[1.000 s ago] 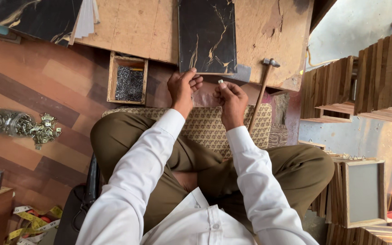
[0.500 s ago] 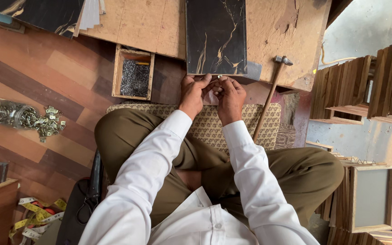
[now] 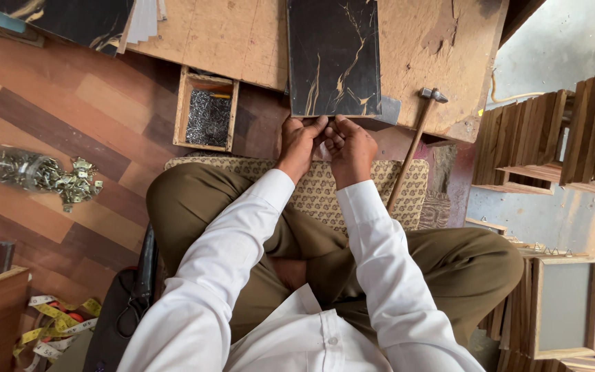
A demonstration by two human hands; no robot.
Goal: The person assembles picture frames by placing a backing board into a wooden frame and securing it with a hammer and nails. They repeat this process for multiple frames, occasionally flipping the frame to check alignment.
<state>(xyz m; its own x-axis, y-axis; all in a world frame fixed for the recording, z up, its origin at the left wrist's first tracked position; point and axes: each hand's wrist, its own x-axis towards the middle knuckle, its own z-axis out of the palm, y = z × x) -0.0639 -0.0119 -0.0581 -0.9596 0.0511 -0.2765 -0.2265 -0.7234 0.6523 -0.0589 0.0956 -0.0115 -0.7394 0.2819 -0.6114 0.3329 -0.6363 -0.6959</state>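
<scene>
My left hand and my right hand are pressed together, fingers curled, over the front of a patterned cushion. They pinch a small pale packet that is mostly hidden between them. Just beyond my fingertips lies the near edge of a black marble-patterned panel, which rests on a bare wooden board. A hammer leans to the right of my right hand, with its head on the board.
A small wooden tray of dark nails sits left of my hands. A clear bag of metal fittings lies on the floor at left. A yellow tape measure and scissors are at lower left. Stacked wooden boxes fill the right.
My hands, held apart with the packet stretched between them a second ago, have come together and closed around it, moving closer to the black panel's edge.
</scene>
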